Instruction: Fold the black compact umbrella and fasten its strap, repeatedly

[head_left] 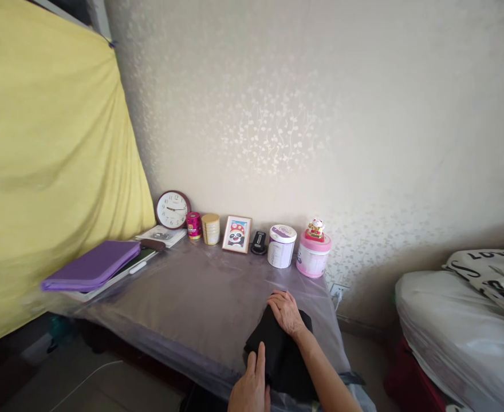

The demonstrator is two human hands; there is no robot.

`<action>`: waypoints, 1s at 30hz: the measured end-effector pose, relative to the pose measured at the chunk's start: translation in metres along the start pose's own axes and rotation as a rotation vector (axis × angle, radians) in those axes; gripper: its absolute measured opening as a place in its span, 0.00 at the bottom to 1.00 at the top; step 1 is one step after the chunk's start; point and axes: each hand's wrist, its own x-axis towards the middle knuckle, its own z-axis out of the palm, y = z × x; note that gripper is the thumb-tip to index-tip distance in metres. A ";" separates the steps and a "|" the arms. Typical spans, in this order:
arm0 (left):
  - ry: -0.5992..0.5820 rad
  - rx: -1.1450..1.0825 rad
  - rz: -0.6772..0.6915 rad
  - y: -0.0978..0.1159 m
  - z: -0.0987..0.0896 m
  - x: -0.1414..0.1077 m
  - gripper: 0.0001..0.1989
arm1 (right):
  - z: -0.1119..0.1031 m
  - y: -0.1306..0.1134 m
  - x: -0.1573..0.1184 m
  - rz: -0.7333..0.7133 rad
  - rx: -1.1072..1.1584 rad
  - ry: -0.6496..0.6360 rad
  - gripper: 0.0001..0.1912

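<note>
A folded piece of black cloth (292, 366) lies near the front right corner of the table, under both of my hands. My right hand (285, 313) rests palm down across its far part, the fingers reaching to the far edge. At the cloth's near left edge is my left hand (251, 382), with two fingers stretched forward against the fabric and the thumb lower down, partly hidden. Part of the cloth is covered by my right forearm.
Along the wall stand a clock (173, 209), a pink can (194, 225), a yellow-lidded container (211, 229), a framed panda picture (237, 234), a white tub (282, 247) and a pink tub (313, 257) with a figurine (316, 228). A purple folder (95, 264) lies left.
</note>
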 end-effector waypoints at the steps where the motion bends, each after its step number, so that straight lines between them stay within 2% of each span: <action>1: -0.006 -0.003 0.001 0.000 0.000 0.001 0.37 | 0.001 0.003 0.005 0.020 0.007 -0.002 0.17; 5: 0.006 -0.001 -0.002 0.000 0.000 -0.001 0.37 | 0.001 0.014 0.018 0.130 0.054 0.030 0.14; 8: 0.023 0.017 0.009 0.002 -0.002 -0.005 0.36 | -0.005 0.026 0.018 0.254 0.052 0.115 0.15; 13: 0.064 0.040 0.036 0.005 -0.007 -0.014 0.32 | -0.032 0.046 -0.020 0.497 0.074 0.254 0.22; 16: 0.102 0.040 0.059 0.005 -0.006 -0.016 0.32 | -0.046 0.042 -0.052 0.564 0.107 0.283 0.24; 18: 0.129 0.044 0.069 0.005 -0.004 -0.016 0.31 | -0.048 0.028 -0.067 0.543 0.154 0.289 0.22; 20: 0.147 0.051 0.069 0.003 -0.001 -0.015 0.32 | -0.041 0.005 -0.077 0.448 0.223 0.296 0.20; 22: 0.164 0.053 0.068 0.002 0.002 -0.014 0.32 | -0.028 -0.018 -0.081 0.243 0.209 0.290 0.18; 24: 0.174 0.054 0.061 0.001 0.003 -0.013 0.32 | -0.013 -0.037 -0.080 0.039 0.149 0.220 0.16; 25: 0.173 0.056 0.057 0.001 0.003 -0.013 0.32 | -0.006 -0.043 -0.077 -0.020 0.098 0.205 0.15; 27: 0.165 0.060 0.039 0.002 0.003 -0.012 0.32 | 0.005 -0.046 -0.069 -0.052 0.000 0.223 0.16; 30: 0.160 0.058 -0.013 0.003 0.000 -0.012 0.34 | 0.009 -0.037 -0.054 -0.002 -0.063 0.281 0.16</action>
